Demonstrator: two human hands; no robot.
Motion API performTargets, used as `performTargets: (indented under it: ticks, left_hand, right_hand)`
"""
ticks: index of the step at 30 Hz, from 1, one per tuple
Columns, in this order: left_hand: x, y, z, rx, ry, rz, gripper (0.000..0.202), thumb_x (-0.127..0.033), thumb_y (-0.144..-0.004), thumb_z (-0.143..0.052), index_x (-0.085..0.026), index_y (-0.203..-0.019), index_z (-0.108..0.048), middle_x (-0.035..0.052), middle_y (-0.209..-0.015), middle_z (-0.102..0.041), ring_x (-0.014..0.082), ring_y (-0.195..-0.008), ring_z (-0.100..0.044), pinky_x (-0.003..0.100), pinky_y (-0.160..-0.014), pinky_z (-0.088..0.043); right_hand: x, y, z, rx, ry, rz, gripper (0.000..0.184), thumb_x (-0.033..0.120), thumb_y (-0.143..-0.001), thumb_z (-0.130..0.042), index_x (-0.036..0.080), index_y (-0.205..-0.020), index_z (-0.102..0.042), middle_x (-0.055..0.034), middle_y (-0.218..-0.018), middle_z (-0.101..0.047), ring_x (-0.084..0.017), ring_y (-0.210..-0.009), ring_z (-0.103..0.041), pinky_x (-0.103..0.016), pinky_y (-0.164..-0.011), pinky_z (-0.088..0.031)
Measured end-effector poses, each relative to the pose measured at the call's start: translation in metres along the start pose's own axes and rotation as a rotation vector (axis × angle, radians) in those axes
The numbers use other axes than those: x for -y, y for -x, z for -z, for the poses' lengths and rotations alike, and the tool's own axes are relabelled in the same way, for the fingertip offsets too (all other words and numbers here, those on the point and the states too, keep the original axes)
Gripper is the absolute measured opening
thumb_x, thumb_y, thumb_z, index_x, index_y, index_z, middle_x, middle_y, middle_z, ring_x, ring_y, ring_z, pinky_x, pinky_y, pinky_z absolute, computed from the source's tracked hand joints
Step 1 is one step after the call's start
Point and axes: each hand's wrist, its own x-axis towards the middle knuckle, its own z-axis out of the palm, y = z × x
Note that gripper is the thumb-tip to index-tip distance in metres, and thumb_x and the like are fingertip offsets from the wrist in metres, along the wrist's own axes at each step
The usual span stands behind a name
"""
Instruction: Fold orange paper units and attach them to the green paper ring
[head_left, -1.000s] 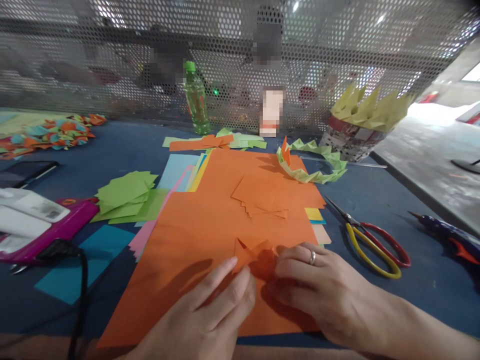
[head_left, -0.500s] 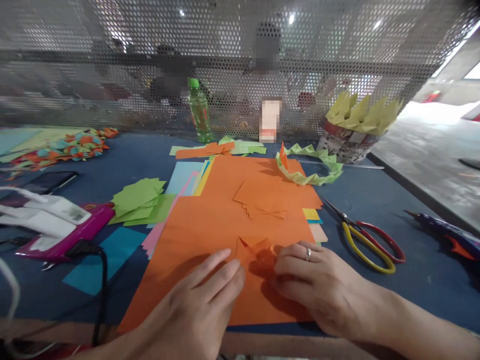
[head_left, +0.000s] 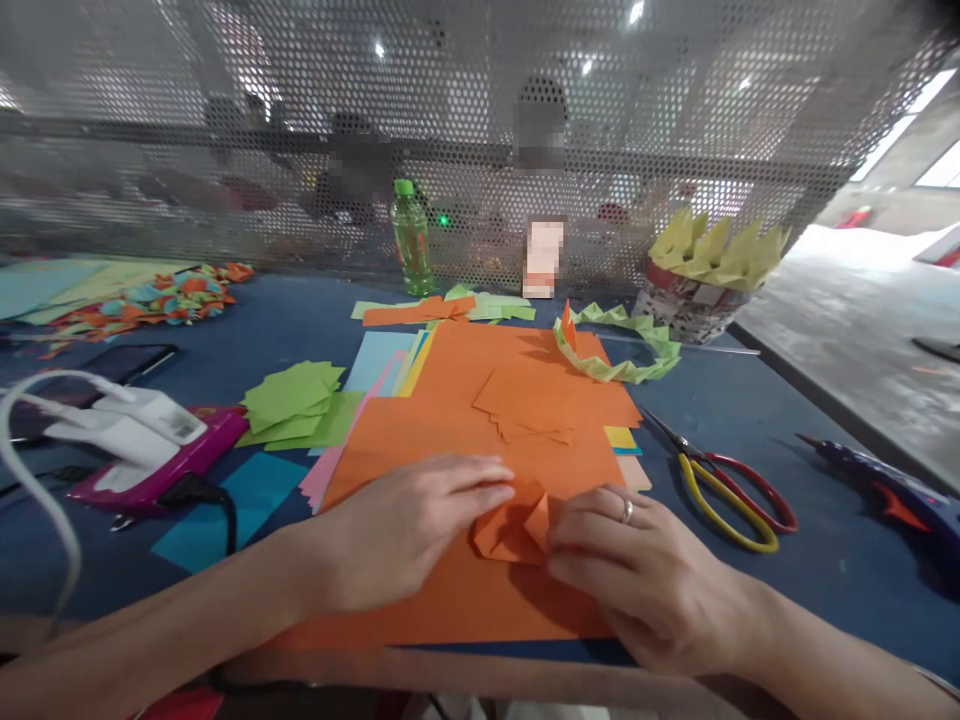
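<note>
blue surface [head_left: 750, 400] carries orange sheet [head_left: 450, 600]; left hand [head_left: 405, 525] flat, right hand [head_left: 637, 570] pinching folded orange piece [head_left: 510, 525]; crease firmly, edges aligned.

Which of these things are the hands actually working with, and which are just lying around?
In use:
left hand
right hand
small folded orange paper
big orange sheet underneath

Lying about:
scissors
green paper squares
green bottle
glue gun
green folded chain
</note>
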Motion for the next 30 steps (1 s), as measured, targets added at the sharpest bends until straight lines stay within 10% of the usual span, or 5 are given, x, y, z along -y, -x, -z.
performTargets:
  ticks: [17,30]
  left_hand:
    - [-0.016,0.004,-0.011,-0.229,-0.077,0.023,0.03,-0.011,-0.099,-0.042,-0.017,-0.108,-0.07,0.0088,-0.116,-0.069,0.0219,-0.106,-0.064,0.039,-0.092,-0.056]
    - [-0.03,0.009,-0.016,-0.225,-0.171,-0.167,0.033,-0.011,-0.098,-0.038,-0.012,-0.118,-0.065,0.0097,-0.105,-0.072,0.0205,-0.092,-0.067,0.034,-0.082,-0.056]
  right_hand:
    - [0.003,-0.012,-0.005,-0.008,0.062,-0.1,0.012,0.018,-0.096,-0.056,0.016,-0.095,-0.068,-0.0081,-0.095,-0.069,-0.019,-0.091,-0.06,-0.033,-0.081,-0.052]
    - [0.0,-0.012,-0.008,-0.009,0.159,-0.036,0.018,0.007,-0.096,-0.051,0.013,-0.099,-0.067,-0.0074,-0.097,-0.069,-0.019,-0.088,-0.058,-0.034,-0.078,-0.05]
